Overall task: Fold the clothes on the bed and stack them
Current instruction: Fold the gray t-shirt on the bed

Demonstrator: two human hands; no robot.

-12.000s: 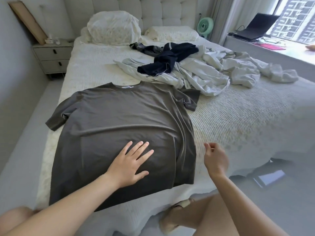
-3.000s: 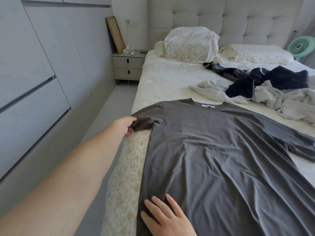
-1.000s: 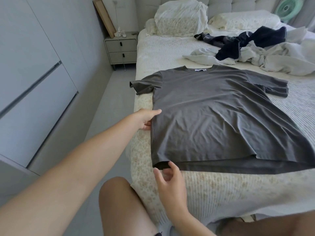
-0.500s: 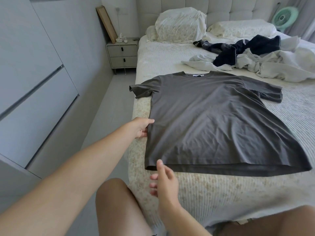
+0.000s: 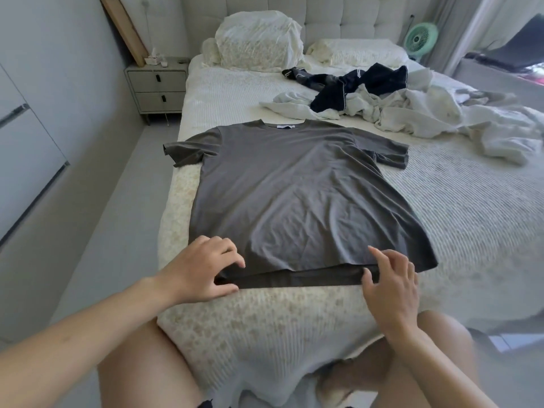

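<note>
A dark grey T-shirt (image 5: 294, 195) lies spread flat on the bed (image 5: 441, 207), collar away from me, its left sleeve hanging over the bed's edge. My left hand (image 5: 203, 269) grips the shirt's lower left hem corner, fingers curled on top and thumb at the hem. My right hand (image 5: 391, 284) is at the hem right of the middle, with the top layer's edge pinched between thumb and index finger. Behind the shirt, a dark navy garment (image 5: 353, 83) lies on a crumpled heap of pale clothes (image 5: 426, 113).
Two pillows (image 5: 259, 42) lean on the tufted headboard. A nightstand (image 5: 157, 86) stands left of the bed, with a wardrobe wall (image 5: 23, 142) along the narrow floor strip. A green fan (image 5: 419, 39) is at the far right. My knees are against the bed's foot.
My left hand has come down from the shirt's left side edge to the lower left hem corner. My right hand has moved right along the hem and taken hold of it.
</note>
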